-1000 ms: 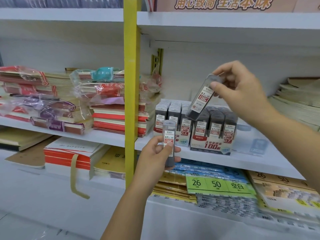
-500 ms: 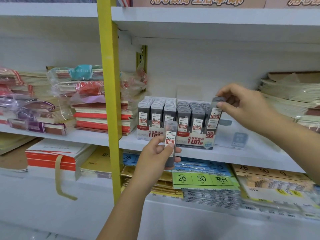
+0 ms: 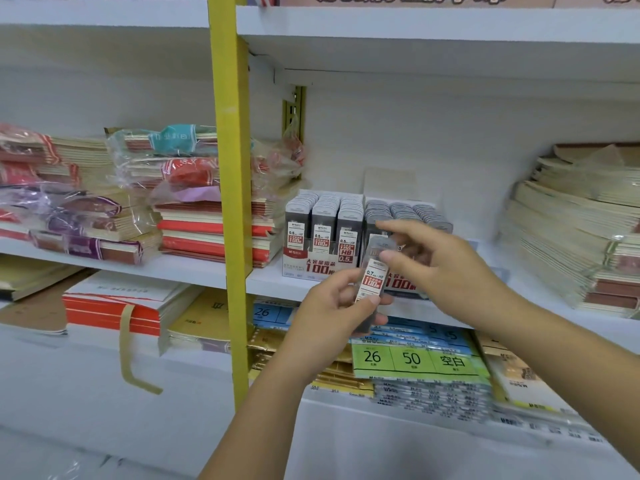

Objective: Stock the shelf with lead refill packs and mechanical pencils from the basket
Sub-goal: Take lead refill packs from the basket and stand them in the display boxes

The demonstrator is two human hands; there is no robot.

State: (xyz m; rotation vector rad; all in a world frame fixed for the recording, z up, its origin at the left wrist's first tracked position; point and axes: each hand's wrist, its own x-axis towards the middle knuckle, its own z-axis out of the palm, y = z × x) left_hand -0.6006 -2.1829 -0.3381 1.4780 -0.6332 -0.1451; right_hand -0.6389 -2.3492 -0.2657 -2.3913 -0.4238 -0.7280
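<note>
A grey lead refill pack point(image 3: 373, 280) with a red and white "0.7" label stands upright in front of the middle shelf point(image 3: 266, 277). My left hand point(image 3: 322, 320) grips its lower half. From the right, my right hand point(image 3: 450, 268) pinches the pack's clear top end between thumb and forefinger. Behind them on the shelf stand two display boxes full of the same packs: the 0.5 box point(image 3: 322, 268) on the left and the 0.7 box point(image 3: 412, 216) on the right, its front hidden by my hands. No basket or mechanical pencils are in view.
A yellow upright post point(image 3: 228, 168) divides the shelving just left of the boxes. Stacked notebooks point(image 3: 207, 230) fill the shelf to the left, and cream stacks point(image 3: 571, 237) fill the right. Index paper packs point(image 3: 412, 358) lie on the lower shelf.
My right hand set its own pack into the 0.7 box, let go, and came back left to the pack in my left hand. The left hand rose slightly.
</note>
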